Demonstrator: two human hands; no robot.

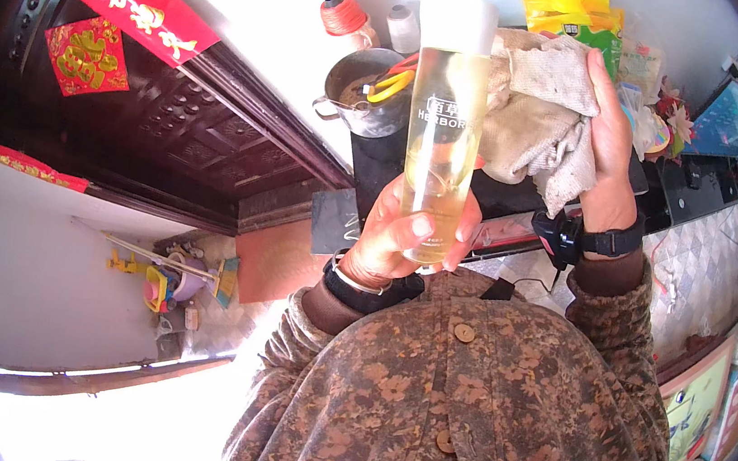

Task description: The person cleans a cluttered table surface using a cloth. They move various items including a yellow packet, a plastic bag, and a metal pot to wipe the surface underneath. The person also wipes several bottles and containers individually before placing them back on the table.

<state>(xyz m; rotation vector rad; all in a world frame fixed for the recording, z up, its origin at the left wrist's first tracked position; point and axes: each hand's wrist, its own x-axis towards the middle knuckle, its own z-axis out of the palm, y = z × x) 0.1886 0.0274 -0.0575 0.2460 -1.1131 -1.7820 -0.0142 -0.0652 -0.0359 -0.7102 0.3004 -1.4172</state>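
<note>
My left hand (396, 233) grips the lower part of a clear bottle (441, 164) of pale yellow liquid. The bottle has a white cap, stands nearly upright in the view and bears writing. A crumpled beige cloth (538, 120) with greyish stains lies against my right hand (609, 128), which holds it from the right side. The cloth's left edge meets the bottle in the view; whether they touch, I cannot tell. Most of my right hand's fingers are hidden behind the cloth.
Behind the bottle, a metal pot (361, 120) holds yellow-handled tools. Red thread (344, 17) and white thread (403, 29) cones stand beyond it. A yellow-green bag (574, 15) is behind the cloth. To the right are artificial flowers (676, 125) and a screen (729, 121). A dark carved door (215, 138) stands left.
</note>
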